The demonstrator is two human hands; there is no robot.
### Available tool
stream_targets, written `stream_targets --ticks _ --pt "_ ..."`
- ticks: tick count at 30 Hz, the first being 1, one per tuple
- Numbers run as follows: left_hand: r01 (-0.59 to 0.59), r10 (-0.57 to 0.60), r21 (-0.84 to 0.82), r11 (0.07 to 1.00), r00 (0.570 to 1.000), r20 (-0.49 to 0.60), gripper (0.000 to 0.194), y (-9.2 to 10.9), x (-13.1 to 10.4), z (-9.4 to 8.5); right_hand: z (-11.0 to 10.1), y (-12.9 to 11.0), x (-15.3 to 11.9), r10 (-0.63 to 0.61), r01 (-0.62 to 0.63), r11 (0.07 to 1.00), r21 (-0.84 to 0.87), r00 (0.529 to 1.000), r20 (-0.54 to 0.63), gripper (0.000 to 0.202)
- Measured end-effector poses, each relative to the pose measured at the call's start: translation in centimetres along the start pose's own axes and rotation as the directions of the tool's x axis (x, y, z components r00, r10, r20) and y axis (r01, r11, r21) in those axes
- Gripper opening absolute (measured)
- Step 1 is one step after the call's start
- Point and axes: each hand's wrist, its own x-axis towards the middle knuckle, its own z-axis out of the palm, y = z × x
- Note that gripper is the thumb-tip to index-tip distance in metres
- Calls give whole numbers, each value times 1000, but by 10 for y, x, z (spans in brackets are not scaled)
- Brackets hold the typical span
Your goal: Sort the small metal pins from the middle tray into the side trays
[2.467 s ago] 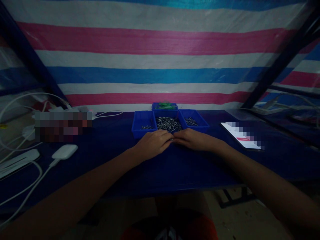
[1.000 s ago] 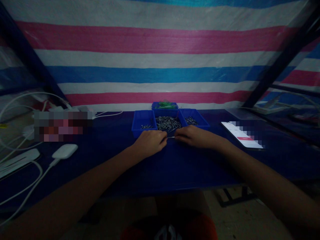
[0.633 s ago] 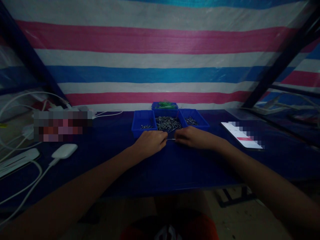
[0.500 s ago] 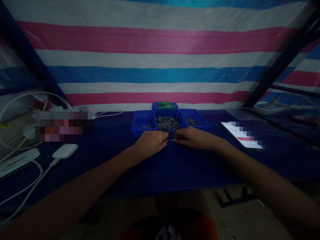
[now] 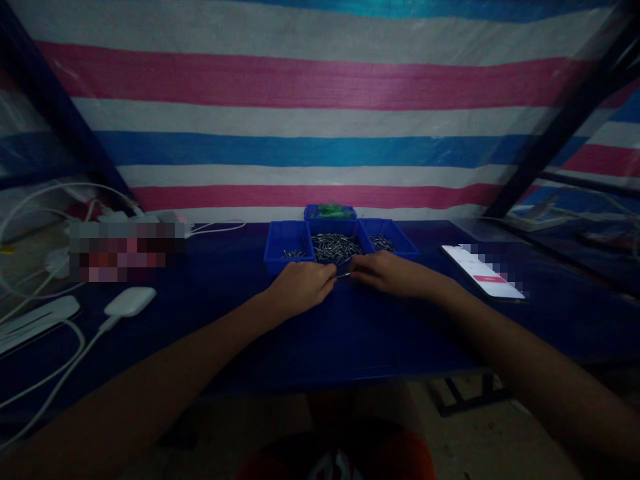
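Between my two hands runs a thin metal piece (image 5: 343, 275), pinched at one end by my left hand (image 5: 306, 287) and at the other by my right hand (image 5: 380, 272). Just beyond them, a middle blue bin (image 5: 336, 225) holds a heap of small metal pieces. The left blue bin (image 5: 285, 235) has a few such pieces near its front. More lie in the right blue bin (image 5: 395, 233). Behind these, another blue bin (image 5: 306, 212) contains green items (image 5: 333, 211). Fingertips on both hands are partly hidden.
A lit phone (image 5: 485, 273) lies on the blue table (image 5: 330, 347) at the right. At the left are a white charger (image 5: 131, 302), white cables (image 5: 55, 380) and a blurred-out patch. A striped sheet (image 5: 320, 120) hangs behind.
The thin metal piece has tilted, its right end now higher. My right hand has moved up very slightly, and my left hand has stayed nearly in place.
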Motion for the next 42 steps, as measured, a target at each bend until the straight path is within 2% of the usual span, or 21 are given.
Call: stream_targets --ticks 11,25,42 --pt "17 -17 53 998 1000 -6 29 1 -1 2 -3 -3 1 23 -23 999 -37 1000 -17 24" --pt "28 -29 69 997 999 17 30 0 -1 4 -2 -1 -1 -14 14 1000 -20 1000 20 17" --pt "23 -24 75 997 1000 12 29 1 -1 4 0 1 -1 -2 3 1000 -15 999 54 18"
